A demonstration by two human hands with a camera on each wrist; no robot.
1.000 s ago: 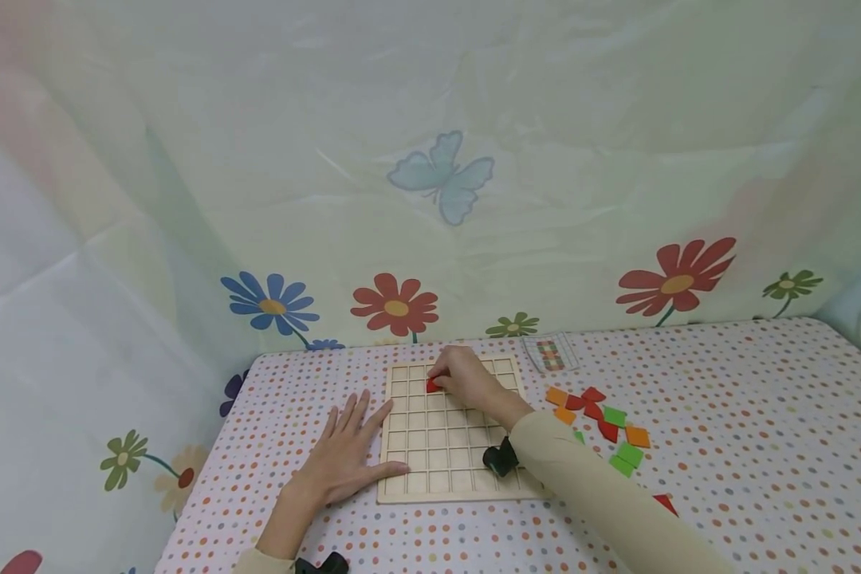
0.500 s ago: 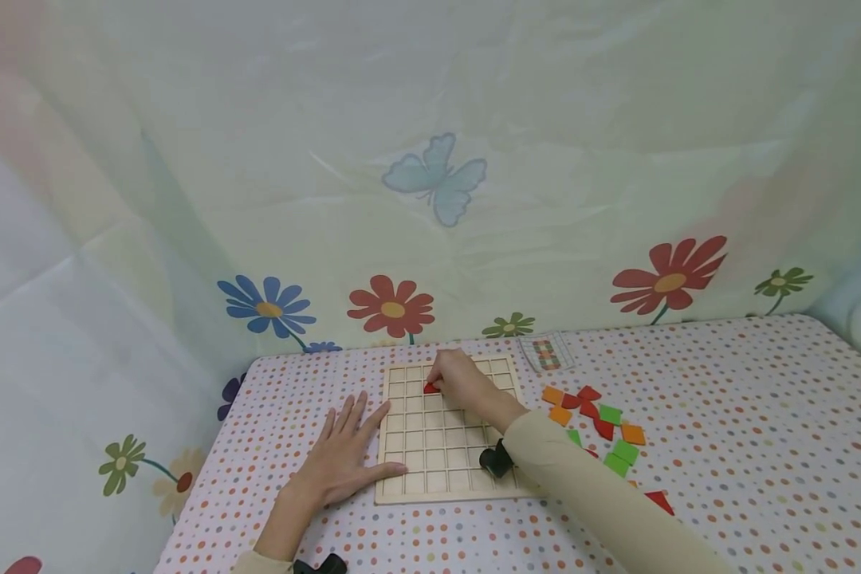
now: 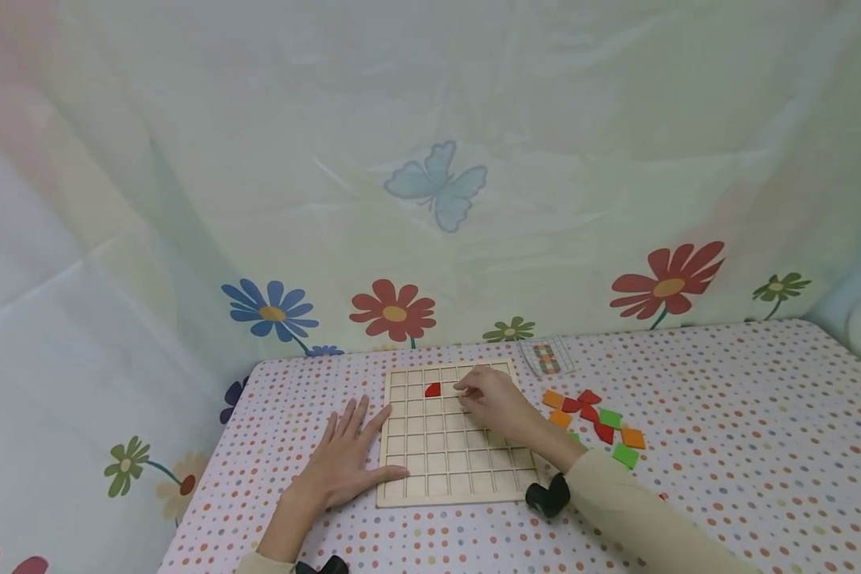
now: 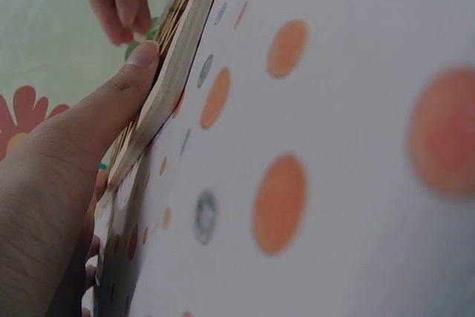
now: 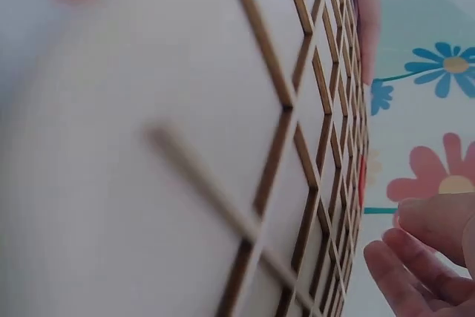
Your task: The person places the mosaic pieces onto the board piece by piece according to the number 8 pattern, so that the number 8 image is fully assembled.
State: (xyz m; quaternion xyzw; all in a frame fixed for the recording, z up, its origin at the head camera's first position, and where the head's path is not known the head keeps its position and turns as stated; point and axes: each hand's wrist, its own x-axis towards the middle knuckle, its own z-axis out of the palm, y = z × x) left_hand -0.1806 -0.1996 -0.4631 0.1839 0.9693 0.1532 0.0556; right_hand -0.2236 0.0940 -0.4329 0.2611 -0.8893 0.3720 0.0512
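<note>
A light wooden grid board (image 3: 436, 464) lies flat on the dotted tabletop. One red quarter-circle tile (image 3: 433, 390) sits in a cell near its far side. My left hand (image 3: 343, 464) is spread at the board's left edge, its thumb (image 4: 119, 102) resting on the rim in the left wrist view. Over the board, to the right of the red tile, is my right hand (image 3: 498, 405). It holds nothing; its fingers are loosely bent, and the right wrist view shows the thumb (image 5: 438, 220) apart from the fingertips.
Several loose tiles lie right of the board, among them an orange square (image 3: 633, 438), a green square (image 3: 625, 455) and a red piece (image 3: 589, 396). A printed pattern card (image 3: 548, 356) lies behind them. A flowered curtain (image 3: 560, 207) hangs behind the table.
My right hand has let go of the red tile, which stays in its cell, and has moved right and toward me. My left hand has kept its place.
</note>
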